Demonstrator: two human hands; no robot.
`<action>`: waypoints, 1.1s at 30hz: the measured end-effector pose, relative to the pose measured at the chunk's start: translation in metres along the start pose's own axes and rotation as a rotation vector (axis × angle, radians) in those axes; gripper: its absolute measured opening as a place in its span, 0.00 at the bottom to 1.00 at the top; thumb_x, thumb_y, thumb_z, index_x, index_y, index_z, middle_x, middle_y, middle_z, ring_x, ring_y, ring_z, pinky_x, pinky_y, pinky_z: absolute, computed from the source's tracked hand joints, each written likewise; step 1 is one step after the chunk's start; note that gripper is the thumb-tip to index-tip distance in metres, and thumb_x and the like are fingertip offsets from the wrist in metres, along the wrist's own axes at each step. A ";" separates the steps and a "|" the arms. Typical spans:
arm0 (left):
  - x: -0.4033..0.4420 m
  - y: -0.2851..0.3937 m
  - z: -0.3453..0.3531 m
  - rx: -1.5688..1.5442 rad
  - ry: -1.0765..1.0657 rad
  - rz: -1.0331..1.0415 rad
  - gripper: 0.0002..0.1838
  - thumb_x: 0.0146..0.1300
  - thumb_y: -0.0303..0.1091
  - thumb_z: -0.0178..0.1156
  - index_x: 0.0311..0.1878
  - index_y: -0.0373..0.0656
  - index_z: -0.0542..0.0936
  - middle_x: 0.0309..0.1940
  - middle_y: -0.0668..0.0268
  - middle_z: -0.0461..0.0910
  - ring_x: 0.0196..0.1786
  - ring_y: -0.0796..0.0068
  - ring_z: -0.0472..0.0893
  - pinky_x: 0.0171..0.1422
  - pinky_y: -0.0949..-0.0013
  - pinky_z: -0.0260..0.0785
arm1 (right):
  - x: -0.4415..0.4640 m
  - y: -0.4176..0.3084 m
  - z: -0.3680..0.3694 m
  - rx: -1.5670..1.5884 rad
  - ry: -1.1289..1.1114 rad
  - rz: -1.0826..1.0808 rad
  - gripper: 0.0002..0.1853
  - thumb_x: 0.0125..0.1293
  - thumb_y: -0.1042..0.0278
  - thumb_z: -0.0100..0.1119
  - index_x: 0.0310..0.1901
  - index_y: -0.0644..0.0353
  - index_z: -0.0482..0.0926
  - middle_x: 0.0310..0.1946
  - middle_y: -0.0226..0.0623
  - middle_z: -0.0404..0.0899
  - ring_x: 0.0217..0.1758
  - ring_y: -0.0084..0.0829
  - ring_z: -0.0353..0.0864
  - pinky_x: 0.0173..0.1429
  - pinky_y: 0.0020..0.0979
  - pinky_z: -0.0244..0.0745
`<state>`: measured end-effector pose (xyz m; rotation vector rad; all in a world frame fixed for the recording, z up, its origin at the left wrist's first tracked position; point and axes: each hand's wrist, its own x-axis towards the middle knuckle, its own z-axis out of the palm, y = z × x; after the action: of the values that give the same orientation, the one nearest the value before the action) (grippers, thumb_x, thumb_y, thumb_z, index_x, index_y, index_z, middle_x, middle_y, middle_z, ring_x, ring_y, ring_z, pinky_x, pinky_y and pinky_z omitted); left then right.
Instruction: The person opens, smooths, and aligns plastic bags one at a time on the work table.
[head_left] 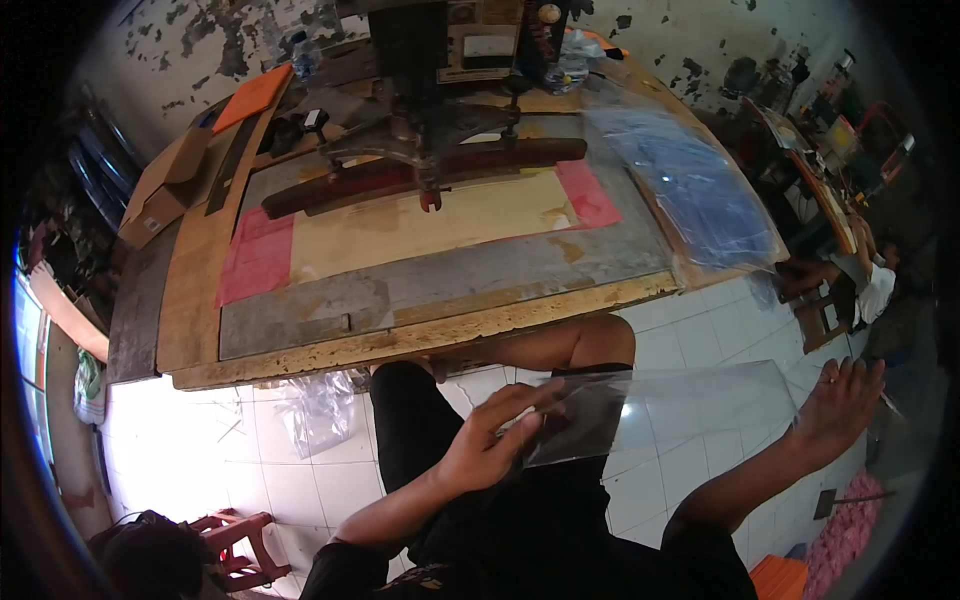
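A clear plastic sheet [690, 405] stretches across my lap, away from the table's front edge. Its left end is pinched between the thumb and fingers of my left hand [495, 435]. At the sheet's right end is my right hand [838, 405], with fingers bent around the edge of the plastic. Beyond my knees, a yellow sheet with pink ends [430, 230] lies on the grey board of the work table [400, 345], under a dark metal press [425, 160] with a long bar.
A stack of clear plastic sheets [700, 190] lies on the table's right side. A cardboard box [165, 195] and an orange folder [252, 97] are at the left. A red stool [240, 545] stands lower left. Another person [870, 285] sits at the far right.
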<state>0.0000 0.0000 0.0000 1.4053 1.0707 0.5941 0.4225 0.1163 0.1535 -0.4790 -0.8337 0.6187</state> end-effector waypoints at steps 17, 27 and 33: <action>-0.023 0.056 -0.069 -0.435 0.205 0.376 0.13 0.82 0.34 0.60 0.57 0.34 0.85 0.49 0.63 0.89 0.56 0.72 0.85 0.60 0.64 0.79 | -0.010 0.059 0.015 -0.342 0.164 0.271 0.59 0.73 0.22 0.52 0.87 0.58 0.39 0.81 0.54 0.55 0.84 0.51 0.58 0.88 0.51 0.43; -0.021 0.075 -0.085 -0.575 0.207 0.316 0.22 0.84 0.36 0.53 0.73 0.32 0.70 0.58 0.42 0.86 0.43 0.58 0.93 0.42 0.70 0.84 | -0.064 0.097 -0.032 -1.220 0.009 -0.448 0.46 0.80 0.27 0.40 0.84 0.57 0.54 0.84 0.53 0.53 0.88 0.52 0.51 0.87 0.57 0.48; -0.015 0.084 -0.076 -0.793 0.171 0.221 0.24 0.87 0.41 0.47 0.71 0.30 0.71 0.58 0.38 0.85 0.40 0.58 0.93 0.38 0.71 0.83 | -0.171 0.131 0.027 -0.978 -0.885 -0.784 0.42 0.61 0.41 0.82 0.71 0.50 0.73 0.76 0.51 0.62 0.80 0.58 0.60 0.77 0.62 0.62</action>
<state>-0.0508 0.0354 0.0963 0.7791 0.6813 1.1644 0.2715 0.1003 -0.0021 -0.6874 -2.0528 -0.4234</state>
